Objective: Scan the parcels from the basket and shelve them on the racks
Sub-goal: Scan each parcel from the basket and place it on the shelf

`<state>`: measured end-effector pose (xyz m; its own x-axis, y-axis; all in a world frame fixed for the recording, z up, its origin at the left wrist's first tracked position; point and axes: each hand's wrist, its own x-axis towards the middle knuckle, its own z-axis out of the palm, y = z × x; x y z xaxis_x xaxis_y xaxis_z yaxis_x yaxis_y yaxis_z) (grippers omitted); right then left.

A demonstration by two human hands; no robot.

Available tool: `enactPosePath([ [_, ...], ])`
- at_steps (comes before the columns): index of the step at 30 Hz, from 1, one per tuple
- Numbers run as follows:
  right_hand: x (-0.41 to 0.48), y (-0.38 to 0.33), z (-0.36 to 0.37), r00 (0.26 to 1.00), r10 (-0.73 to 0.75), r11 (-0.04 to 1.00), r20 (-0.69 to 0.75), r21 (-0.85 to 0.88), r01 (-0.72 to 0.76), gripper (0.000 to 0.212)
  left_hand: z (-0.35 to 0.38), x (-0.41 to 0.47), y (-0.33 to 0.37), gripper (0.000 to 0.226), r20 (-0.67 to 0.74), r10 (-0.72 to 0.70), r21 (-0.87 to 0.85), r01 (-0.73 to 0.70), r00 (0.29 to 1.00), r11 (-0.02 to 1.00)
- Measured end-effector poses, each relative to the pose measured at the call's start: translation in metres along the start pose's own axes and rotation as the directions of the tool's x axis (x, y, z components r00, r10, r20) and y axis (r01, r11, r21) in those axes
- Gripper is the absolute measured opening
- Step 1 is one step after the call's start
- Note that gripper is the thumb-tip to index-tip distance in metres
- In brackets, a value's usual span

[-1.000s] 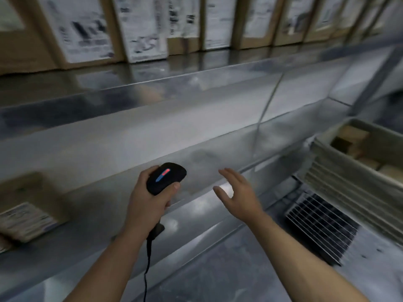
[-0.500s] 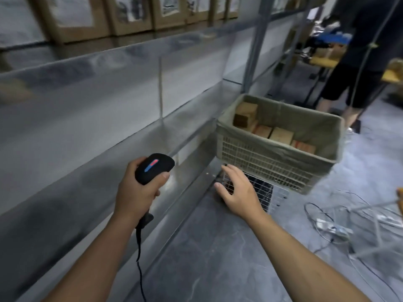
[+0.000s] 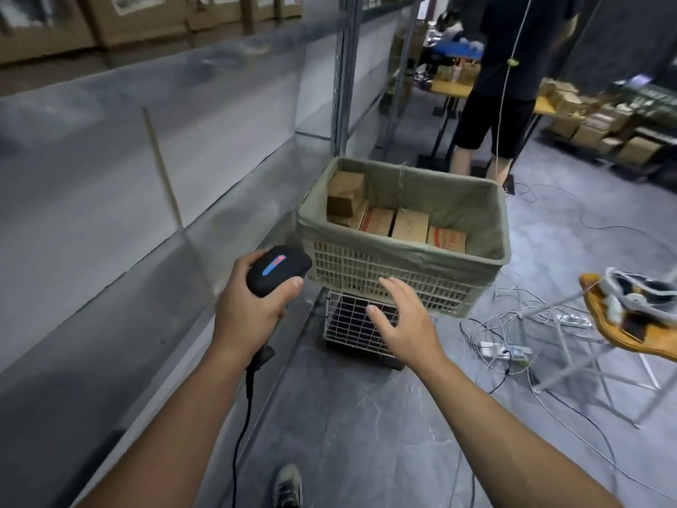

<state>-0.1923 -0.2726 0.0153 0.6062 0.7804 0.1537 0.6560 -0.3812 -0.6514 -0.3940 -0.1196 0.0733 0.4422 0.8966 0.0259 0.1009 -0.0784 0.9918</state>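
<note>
My left hand (image 3: 249, 306) sits just left of the frame's centre, fingers and thumb curled round a black handheld scanner (image 3: 278, 269). The thumb lies along the scanner's right side. A strip on top of the scanner glows blue and red, and its black cable (image 3: 245, 416) hangs from the handle towards the bottom edge.

My right hand (image 3: 403, 324) is just right of centre, palm down, fingers straight and slightly spread, holding nothing. Its fingertips overlap the lower near wall of the basket (image 3: 351, 265); I cannot tell whether they touch it.

The basket is a pale lattice crate lined with greenish cloth folded over its rim, in the middle of the frame. It rests on a white wire crate (image 3: 348, 324) standing on the grey floor. The parcels (image 3: 410, 225), brown cardboard boxes, lie inside along the bottom, and one box (image 3: 346, 192) sits higher in the far left corner.

The racks (image 3: 146, 177) fill the left half of the frame as grey metal shelves, with a row of cardboard boxes (image 3: 146, 16) on the shelf at the upper left.

At the upper right another person (image 3: 491, 86) in dark shorts stands with their back to me. White cables and a power strip (image 3: 505, 350) lie on the floor at the right, near a wooden seat (image 3: 630, 324) on a metal frame. My shoe (image 3: 287, 485) shows at the bottom edge.
</note>
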Motion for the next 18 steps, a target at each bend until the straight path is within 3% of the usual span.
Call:
enactPosePath([
  [10, 0.125, -0.006, 0.01, 0.987, 0.113, 0.994, -0.118, 0.014, -0.112, 0.059, 0.033, 0.14, 0.012, 0.065, 0.159, 0.056, 0.049, -0.065, 0.986, 0.997],
  [18, 0.184, 0.027, 0.009, 0.971, 0.211, 0.977, -0.116, 0.061, -0.205, 0.059, 0.073, 0.203, 0.002, 0.062, 0.235, 0.033, 0.078, -0.053, 0.971, 0.996],
])
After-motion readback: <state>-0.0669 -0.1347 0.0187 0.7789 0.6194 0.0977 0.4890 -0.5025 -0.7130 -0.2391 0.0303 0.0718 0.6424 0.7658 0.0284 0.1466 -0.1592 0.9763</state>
